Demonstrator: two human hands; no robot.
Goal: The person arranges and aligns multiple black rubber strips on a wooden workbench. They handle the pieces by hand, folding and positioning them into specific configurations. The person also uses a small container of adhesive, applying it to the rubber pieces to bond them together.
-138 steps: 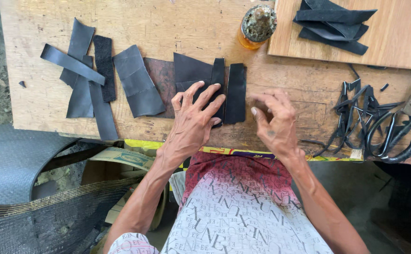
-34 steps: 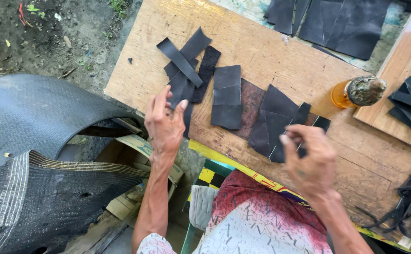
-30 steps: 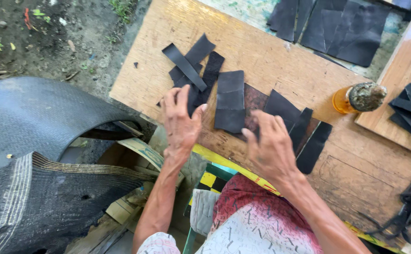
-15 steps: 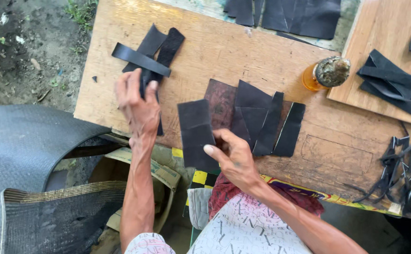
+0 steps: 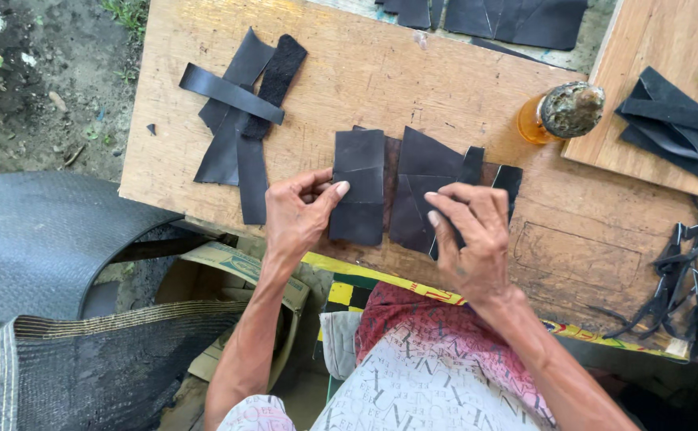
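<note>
Left hand pinches the left edge of a dark rectangular piece lying flat on the bench, thumb tip on its top face, fingers curled against the edge. Right hand lies palm-down, fingers spread and flat, pressing on the overlapping dark pieces just right of the rectangle; it grips nothing.

Handling, as judged: the piece looks thin, matte and limp, like rubber or leather sheet. Light, not fragile, likely grippy rather than slick. It shows a faint crosswise crease, so it should bend readily and droop if lifted by one corner. Best hold is an edge pinch, thumb over and fingers under, or flat pressure to slide it.

Nearby: a crossed stack of strips further left, an orange bottle with a crusted cap to the right, more strips on a board, scissors and tangled offcuts at far right.

Versus half a second ago: the left hand has left the strip stack and come to the rectangle; the right hand has moved from the rectangle's lower edge onto the overlapped pieces. The rectangle stays at the near edge of the bench.
</note>
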